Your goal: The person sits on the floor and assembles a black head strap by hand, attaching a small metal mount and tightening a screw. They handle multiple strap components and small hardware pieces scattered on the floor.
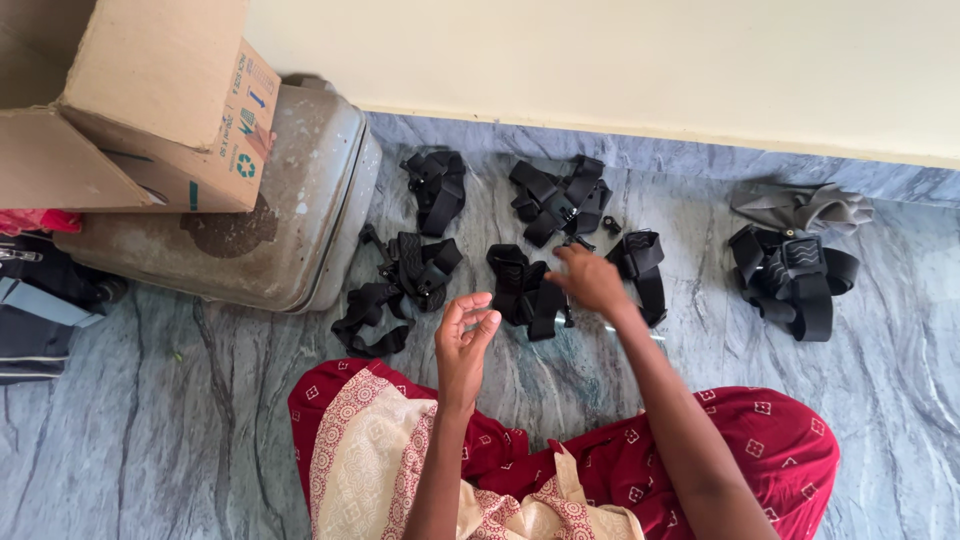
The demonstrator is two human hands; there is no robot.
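Note:
My left hand (462, 340) hovers above the floor with its fingers loosely curled and apart, holding nothing. My right hand (590, 280) reaches forward to a black strap bundle (524, 288), its fingertips touching the top of it. Several more black strap bundles lie in front of me: one at the far left (435, 185), one behind it (558, 198), one by the suitcase (400, 280) and one just right of my right hand (640, 265). A larger black bundle (795, 280) lies apart at the right.
A worn grey suitcase (290, 200) lies at the left with a cardboard box (140, 100) on it. Dark bags (40, 300) sit at the far left. A grey cloth (800, 205) lies by the wall (600, 60). My lap in red patterned fabric (620, 460) fills the foreground.

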